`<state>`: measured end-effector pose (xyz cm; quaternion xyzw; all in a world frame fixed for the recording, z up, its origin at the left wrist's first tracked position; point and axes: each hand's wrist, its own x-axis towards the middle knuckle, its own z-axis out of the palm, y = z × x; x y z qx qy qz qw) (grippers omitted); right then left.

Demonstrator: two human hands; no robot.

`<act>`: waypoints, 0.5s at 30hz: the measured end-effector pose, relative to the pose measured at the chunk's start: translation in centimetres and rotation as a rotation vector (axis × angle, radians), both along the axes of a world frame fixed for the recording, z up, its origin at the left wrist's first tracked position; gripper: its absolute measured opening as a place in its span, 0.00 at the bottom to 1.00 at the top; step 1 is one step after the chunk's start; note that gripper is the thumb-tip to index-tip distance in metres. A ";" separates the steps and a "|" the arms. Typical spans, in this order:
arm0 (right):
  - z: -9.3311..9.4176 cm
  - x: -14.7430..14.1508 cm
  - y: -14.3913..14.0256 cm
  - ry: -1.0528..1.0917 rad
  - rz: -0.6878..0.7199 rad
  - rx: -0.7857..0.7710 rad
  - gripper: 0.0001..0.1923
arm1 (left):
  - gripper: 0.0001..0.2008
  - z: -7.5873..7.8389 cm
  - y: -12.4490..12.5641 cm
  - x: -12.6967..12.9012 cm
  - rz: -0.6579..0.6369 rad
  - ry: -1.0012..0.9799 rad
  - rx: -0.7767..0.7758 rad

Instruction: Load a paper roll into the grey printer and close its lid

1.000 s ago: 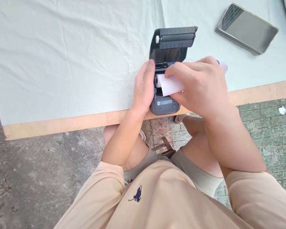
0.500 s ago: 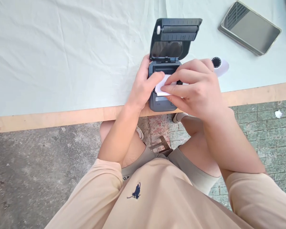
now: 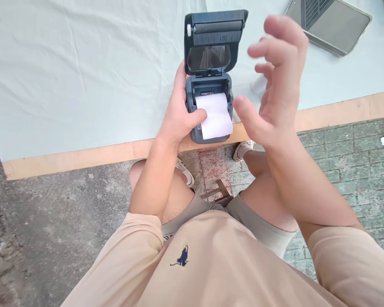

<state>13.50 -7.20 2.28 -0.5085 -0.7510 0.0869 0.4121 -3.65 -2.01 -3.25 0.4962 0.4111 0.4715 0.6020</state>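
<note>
One printer, lid up, one paper strip; left hand clamped printer; right hand spread, empty; one tablet; cloth-covered table, paved floor.

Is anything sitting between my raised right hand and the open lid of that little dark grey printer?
Nothing visible does. The right hand hangs open in the air beside the dark grey printer's raised lid, with only the pale tablecloth behind the gap.

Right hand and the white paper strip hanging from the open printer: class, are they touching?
Apart. The head view shows the right hand lifted with fingers spread, clear of the paper strip; the printer edge shows between them.
</note>
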 end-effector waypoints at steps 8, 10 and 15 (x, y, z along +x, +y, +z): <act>-0.6 -1.0 1.2 0.170 0.042 -0.144 0.21 | 0.34 0.8 -0.8 0.0 -0.189 -0.183 0.006; -1.0 -1.0 1.1 0.156 0.029 -0.213 0.15 | 0.37 0.9 -1.0 0.2 -0.161 -0.187 -0.039; -2.2 -0.8 1.3 0.156 0.035 -0.409 0.15 | 0.29 0.4 -0.8 0.1 -0.148 -0.138 -0.021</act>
